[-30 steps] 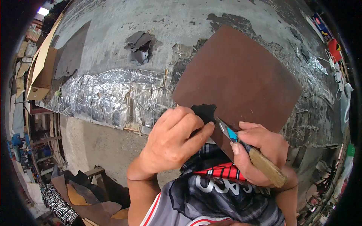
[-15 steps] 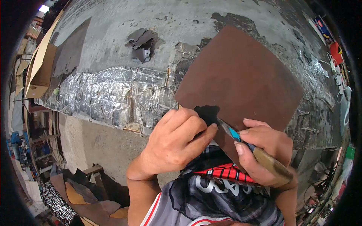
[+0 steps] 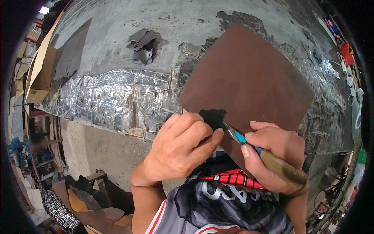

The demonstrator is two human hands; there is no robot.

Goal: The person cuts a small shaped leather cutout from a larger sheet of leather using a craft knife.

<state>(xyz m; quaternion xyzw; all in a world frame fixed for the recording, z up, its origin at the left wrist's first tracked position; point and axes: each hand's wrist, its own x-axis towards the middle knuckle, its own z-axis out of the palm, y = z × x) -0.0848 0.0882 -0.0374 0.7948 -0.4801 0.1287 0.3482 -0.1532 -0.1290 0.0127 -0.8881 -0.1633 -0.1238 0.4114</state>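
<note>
A brown sheet (image 3: 249, 74) lies over the near edge of the worn grey table. On its lower left part rests a small black piece (image 3: 213, 117). My left hand (image 3: 181, 144) is closed on the black piece, thumb and fingers pinched at its lower edge. In my right hand (image 3: 274, 156) is a knife (image 3: 280, 167) with a wooden handle, a turquoise band and a thin pointed blade. The blade tip is at the right edge of the black piece. My right fingers are wrapped round the knife near the blade.
The table (image 3: 105, 43) has torn silvery tape (image 3: 113, 97) along its near edge. Dark scraps (image 3: 144, 45) lie on it, and a cardboard box (image 3: 41, 74) stands at the left. Brown and tan pieces (image 3: 82, 199) are piled at the lower left.
The knife and my right hand have shifted very slightly to the right and down. My left hand stays at the black piece. The view has moved a little.
</note>
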